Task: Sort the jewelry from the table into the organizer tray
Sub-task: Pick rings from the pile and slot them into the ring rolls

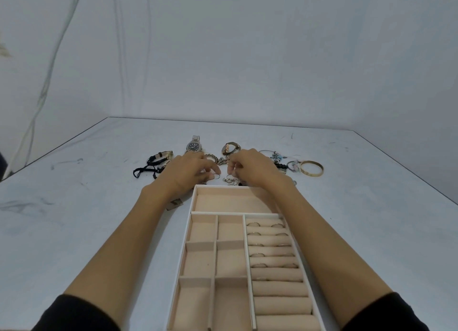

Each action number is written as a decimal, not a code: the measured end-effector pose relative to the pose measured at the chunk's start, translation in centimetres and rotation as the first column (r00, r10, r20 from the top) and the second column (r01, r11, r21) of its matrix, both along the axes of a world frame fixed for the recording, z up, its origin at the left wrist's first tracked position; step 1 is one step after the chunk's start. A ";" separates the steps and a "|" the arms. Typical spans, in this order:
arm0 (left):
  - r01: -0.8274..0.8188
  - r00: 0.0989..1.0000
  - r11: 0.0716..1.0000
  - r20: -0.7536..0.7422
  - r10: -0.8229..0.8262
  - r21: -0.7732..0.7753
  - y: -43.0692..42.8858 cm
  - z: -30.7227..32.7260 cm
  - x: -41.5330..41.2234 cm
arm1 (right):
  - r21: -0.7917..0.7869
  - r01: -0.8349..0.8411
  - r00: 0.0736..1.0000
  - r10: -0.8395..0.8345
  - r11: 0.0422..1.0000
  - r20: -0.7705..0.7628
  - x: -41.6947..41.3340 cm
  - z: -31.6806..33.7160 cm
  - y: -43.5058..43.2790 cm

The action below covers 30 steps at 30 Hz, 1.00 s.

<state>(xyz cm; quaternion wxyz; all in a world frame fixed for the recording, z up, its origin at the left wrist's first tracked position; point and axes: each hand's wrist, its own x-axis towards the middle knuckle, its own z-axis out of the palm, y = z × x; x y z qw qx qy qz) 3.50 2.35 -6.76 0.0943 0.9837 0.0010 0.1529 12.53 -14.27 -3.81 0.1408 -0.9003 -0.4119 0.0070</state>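
Note:
The beige organizer tray lies in front of me, with several rings set in its roll slots on the right; its other compartments hold nothing. Just beyond its far edge, my left hand pinches a thin hoop earring at its fingertips. My right hand curls its thumb and fingers round a small silver piece over a little pile of earrings. Both forearms reach past the tray's sides.
Along the table behind the hands lie black-strap watches, a silver watch, a rose-gold watch, chain bracelets, charm bracelets and a gold bangle. A small tag lies under my left wrist.

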 end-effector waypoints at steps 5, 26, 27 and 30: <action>-0.013 1.000 0.999 0.000 0.013 0.039 0.0 -0.2 0.1 | 0.014 -0.041 0.997 0.041 0.999 -0.062 0.4 0.3 -0.5; 0.011 0.992 0.991 0.126 0.006 -0.131 0.3 -0.8 0.0 | 0.048 -0.054 0.945 0.067 0.997 -0.321 2.3 -0.3 -0.7; 0.018 0.991 0.992 0.133 -0.002 -0.121 0.3 -0.8 -0.1 | 0.085 -0.047 0.940 0.073 0.995 -0.333 2.4 -0.3 -0.8; 0.041 0.985 0.996 0.172 -0.027 -0.077 0.0 -0.4 -0.2 | 0.171 -0.050 0.944 0.102 0.984 -0.313 2.2 -0.2 -1.0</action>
